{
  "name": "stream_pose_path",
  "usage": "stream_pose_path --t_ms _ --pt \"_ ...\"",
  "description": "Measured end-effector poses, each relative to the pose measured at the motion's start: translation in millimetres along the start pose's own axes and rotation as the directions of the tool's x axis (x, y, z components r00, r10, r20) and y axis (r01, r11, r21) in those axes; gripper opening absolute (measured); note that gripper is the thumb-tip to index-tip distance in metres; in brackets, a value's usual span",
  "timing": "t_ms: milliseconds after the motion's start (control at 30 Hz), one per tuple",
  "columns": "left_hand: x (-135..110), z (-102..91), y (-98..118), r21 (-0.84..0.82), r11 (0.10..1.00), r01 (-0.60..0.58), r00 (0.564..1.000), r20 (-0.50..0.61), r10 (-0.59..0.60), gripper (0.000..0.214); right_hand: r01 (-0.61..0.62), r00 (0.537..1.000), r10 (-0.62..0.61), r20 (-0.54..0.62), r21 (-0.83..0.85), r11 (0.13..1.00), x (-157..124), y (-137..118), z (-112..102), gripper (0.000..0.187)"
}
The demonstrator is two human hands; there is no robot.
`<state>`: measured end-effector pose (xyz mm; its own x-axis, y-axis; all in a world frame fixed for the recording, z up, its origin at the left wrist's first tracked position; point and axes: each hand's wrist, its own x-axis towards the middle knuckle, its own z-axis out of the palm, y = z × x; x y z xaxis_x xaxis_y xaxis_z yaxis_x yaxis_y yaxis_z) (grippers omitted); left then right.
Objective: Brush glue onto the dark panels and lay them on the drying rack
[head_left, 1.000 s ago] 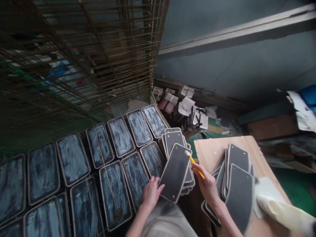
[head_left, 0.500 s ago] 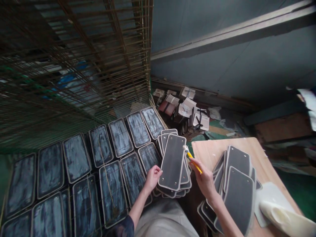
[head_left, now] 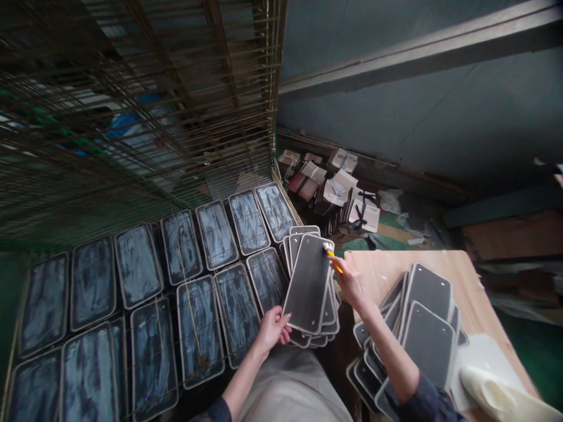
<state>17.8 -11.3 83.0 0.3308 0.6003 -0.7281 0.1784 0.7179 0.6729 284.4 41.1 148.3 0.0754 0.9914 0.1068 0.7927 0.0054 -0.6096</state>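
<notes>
My right hand [head_left: 352, 278] is closed round the yellow handle of a small paintbrush [head_left: 335, 265]. Its pale, wet-looking bristles touch the upper right corner of a dark grey rounded panel [head_left: 308, 281] with a light edge and small metal studs near its corners. That panel tops a fanned stack of like panels [head_left: 332, 313] above my lap. My left hand [head_left: 273, 328] pinches the panel's lower left corner between thumb and fingers. Left of it, panels smeared with whitish streaks [head_left: 200, 328] lie in rows on a wire rack.
A wooden table [head_left: 365, 264] on the right bears more grey panels [head_left: 428, 337] and a cream plastic container [head_left: 492, 390], partly cut off. Wire mesh shelving [head_left: 197, 117] rises at the left. Tied bundles of panels [head_left: 336, 190] stand on the floor by the wall.
My right hand has moved left and up, bringing the brush from beside the panel's edge onto its upper right corner. The left hand stays at the lower left corner. The view has shifted slightly.
</notes>
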Motion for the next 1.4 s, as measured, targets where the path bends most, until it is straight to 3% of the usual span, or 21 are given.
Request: stream_pose_path --t_ms 100,367,567,733,867,1033,1167,1300,1400 --pt "0 1.4 -2 -0.051 0.999 -0.001 1.000 0.001 0.001 0.050 -0.005 0.998 0.006 0.069 -0.015 1.000 -21 -10 1 0.031" --pt "-8 3.6 -3 -0.137 0.990 0.015 1.000 0.000 -0.015 0.050 -0.064 0.961 0.050 0.271 0.041 0.997 -111 -61 -5 0.038" --pt "-12 2.8 0 -0.129 0.992 0.015 1.000 0.002 -0.015 0.048 -0.152 0.915 0.082 0.395 0.151 0.977 -139 -90 -8 0.029" --pt "-14 0.4 2 -0.091 0.996 -0.007 1.000 0.011 0.008 0.045 -0.341 0.859 0.138 0.494 0.349 0.873 -122 -90 -17 0.023" --pt "-12 -0.4 0 -0.014 0.999 -0.044 0.999 0.000 0.044 0.042 -0.413 0.833 0.110 0.543 0.476 0.776 -80 -57 -14 0.031" --pt "-9 0.8 -3 0.029 0.998 -0.058 0.998 0.018 0.058 0.038 -0.261 0.949 0.138 0.283 0.461 0.848 -11 -10 -11 0.031" --pt "-9 2.5 -5 0.021 0.998 -0.057 0.998 -0.014 0.057 0.038 -0.142 0.988 0.111 0.106 0.346 0.927 26 7 -13 0.030" --pt "-10 4.0 -6 0.004 0.999 -0.045 0.998 -0.034 0.046 0.040 -0.037 0.999 0.036 0.010 0.168 0.985 31 6 -4 0.027" --pt "-11 4.1 -5 -0.010 0.999 -0.039 0.999 -0.038 0.039 0.041 0.036 0.998 -0.040 0.051 0.084 0.996 12 -8 6 0.026"
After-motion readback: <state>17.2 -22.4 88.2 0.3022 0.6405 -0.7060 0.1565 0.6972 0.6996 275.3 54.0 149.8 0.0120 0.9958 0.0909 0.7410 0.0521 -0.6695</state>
